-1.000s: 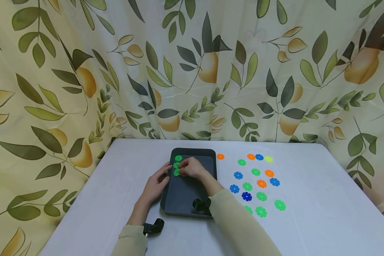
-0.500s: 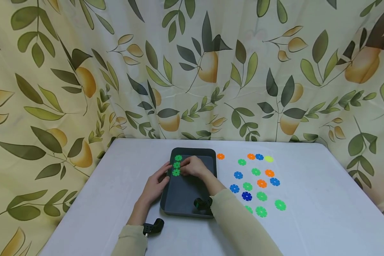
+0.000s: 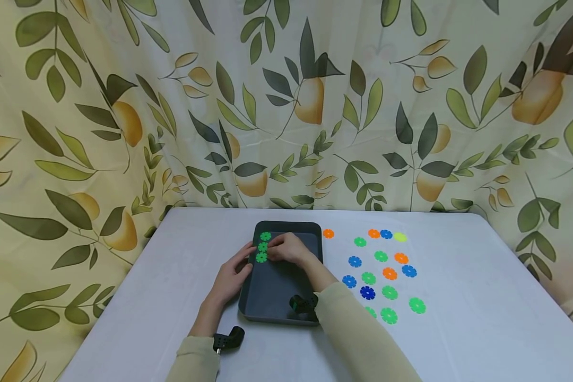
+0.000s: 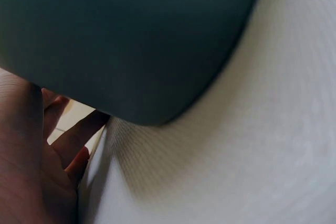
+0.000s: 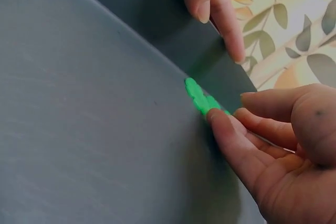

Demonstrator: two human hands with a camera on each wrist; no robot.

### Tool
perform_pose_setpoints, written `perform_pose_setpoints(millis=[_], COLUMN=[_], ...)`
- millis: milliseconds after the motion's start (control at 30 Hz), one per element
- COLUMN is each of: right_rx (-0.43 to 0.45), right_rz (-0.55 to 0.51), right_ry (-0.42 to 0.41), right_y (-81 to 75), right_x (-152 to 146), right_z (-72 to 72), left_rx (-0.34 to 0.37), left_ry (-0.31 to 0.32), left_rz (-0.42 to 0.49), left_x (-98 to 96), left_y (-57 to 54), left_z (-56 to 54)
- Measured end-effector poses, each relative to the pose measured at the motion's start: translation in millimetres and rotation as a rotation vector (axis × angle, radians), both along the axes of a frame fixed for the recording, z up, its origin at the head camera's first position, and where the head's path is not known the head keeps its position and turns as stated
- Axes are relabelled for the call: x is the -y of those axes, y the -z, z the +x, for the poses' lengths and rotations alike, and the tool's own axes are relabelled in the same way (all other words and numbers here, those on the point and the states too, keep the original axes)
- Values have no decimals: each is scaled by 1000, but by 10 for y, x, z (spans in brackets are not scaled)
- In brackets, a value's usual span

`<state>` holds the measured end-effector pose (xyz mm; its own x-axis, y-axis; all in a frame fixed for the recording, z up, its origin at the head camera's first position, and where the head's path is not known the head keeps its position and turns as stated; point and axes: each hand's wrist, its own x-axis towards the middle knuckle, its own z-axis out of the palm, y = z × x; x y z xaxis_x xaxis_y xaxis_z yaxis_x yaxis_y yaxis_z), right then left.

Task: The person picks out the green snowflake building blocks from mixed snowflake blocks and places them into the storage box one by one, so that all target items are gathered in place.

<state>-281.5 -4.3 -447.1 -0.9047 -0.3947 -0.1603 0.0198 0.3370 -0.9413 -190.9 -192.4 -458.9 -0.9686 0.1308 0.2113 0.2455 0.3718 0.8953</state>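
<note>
In the head view, a column of three green notched plastic discs (image 3: 261, 257) lies along the left side of the dark grey tray (image 3: 281, 297). My right hand (image 3: 288, 249) reaches over the tray, its thumb and fingers pinching at the edge of a green disc beside the column. The right wrist view shows the thumb tip against the green disc (image 5: 197, 97), other fingers curled behind. My left hand (image 3: 231, 276) rests at the tray's left rim, fingers extended over it; in the left wrist view its fingers (image 4: 79, 135) show partly behind the tray's dark wall (image 4: 131, 51).
Right of the tray, loose notched discs lie scattered on the white table (image 3: 468, 297): several green (image 3: 389, 293), several orange (image 3: 390, 274), several blue (image 3: 409, 271) and a yellow one (image 3: 400, 237). A leaf-patterned curtain (image 3: 286, 106) hangs behind the table.
My right fingertips have drawn back slightly to the right, uncovering more of the lowest green disc in the column. My left hand stays on the rim.
</note>
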Motion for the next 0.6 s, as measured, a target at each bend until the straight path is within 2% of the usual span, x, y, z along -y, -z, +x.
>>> perform_pose_setpoints(millis=[67,233,300,600], right_rx=[-5,-25,-30,-83], right_rz=[-10,-41,-60,-98], right_ry=[-13,-48,-61,-98], right_y=[-18,-90,-124,-338], right_x=[-32,-160,-223,-558], right_z=[-4,-17,-16,61], left_rx=[-5,-27,-27,-1], left_ry=[-7,-31,-31,-29], left_rz=[4,11,10,-6], left_x=[3,39,57,87], left_y=[57,299,350,374], left_z=[-34,-175,-209,-225])
